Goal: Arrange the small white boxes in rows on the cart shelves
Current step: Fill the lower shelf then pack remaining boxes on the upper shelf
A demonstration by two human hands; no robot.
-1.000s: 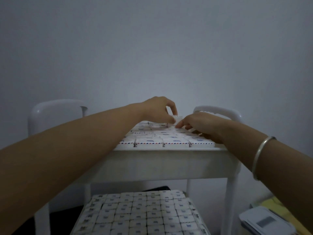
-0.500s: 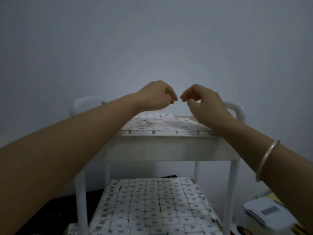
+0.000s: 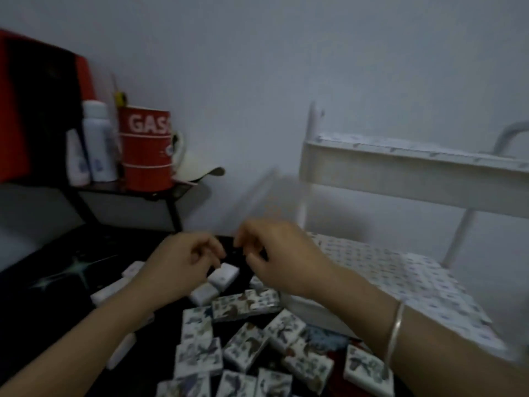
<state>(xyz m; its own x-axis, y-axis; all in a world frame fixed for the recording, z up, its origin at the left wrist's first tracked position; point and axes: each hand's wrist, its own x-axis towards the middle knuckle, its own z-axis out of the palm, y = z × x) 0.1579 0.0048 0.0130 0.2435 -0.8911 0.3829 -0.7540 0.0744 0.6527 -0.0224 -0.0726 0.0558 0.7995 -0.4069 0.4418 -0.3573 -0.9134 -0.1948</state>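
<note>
— What have your fingers got?

— Little, as far as I can tell. My left hand (image 3: 180, 267) has its fingers (image 3: 210, 252) curled in, with the tips just over one box (image 3: 223, 275) at their 5 o'clock. Blur hides whether they touch it, so I can't say it's held. My right hand (image 3: 283, 259) sits just beside, at 3 o'clock from the left. Its fingers (image 3: 249, 239) are bent in close too, with nothing in them that I can see.

— And how far along is the job?

— Well on, I'd judge, but not finished. At 6 o'clock from my hands a pile (image 3: 246, 342) of loose boxes lies scattered at all angles on the dark mat (image 3: 57, 267). A few more lie at 8 o'clock by my left forearm. Farther out, at 3 o'clock, stands the cart (image 3: 458, 236). Its lower shelf (image 3: 312, 309) is packed with boxes in tight rows. The top shelf (image 3: 400, 179), at 2 o'clock, shows boxes above its rim, though I can't see how full it is.

— So what's left?

— The loose ones, by my reckoning. They need picking up, carrying right and lining up wherever a gap remains.
</note>
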